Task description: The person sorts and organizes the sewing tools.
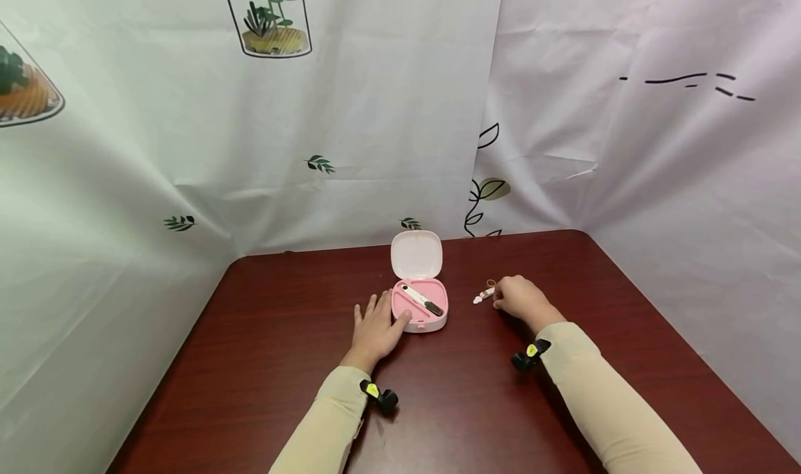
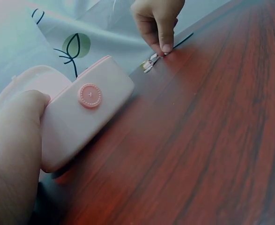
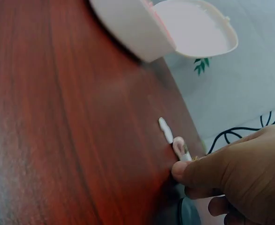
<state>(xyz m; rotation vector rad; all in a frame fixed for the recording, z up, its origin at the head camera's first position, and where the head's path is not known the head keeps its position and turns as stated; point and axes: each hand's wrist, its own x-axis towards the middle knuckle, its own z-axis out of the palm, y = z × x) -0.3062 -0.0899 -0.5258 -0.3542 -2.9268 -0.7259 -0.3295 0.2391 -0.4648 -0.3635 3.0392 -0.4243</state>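
Note:
A white-and-pink box [image 1: 423, 325] stands on the table with its white lid [image 1: 416, 254] up. Across its pink inside lies a slim white tool with a dark end [image 1: 421, 299]. My left hand [image 1: 373, 330] rests against the box's left side, fingers spread, thumb over the front rim; in the left wrist view part of that hand [image 2: 18, 131] shows beside the box wall. To the right of the box, my right hand [image 1: 521, 299] pinches a small white keychain [image 3: 180, 146] between thumb and fingertips. A gold ring [image 1: 491, 283] shows beside it, and the hand hides part of the keychain.
The dark red wooden table [image 1: 263, 363] ends at a pale cloth backdrop [image 1: 375, 112] printed with leaves. Similar cloth hangs along both sides. A black wrist camera [image 1: 388, 400] is strapped to the left sleeve, another camera [image 1: 523, 361] to the right.

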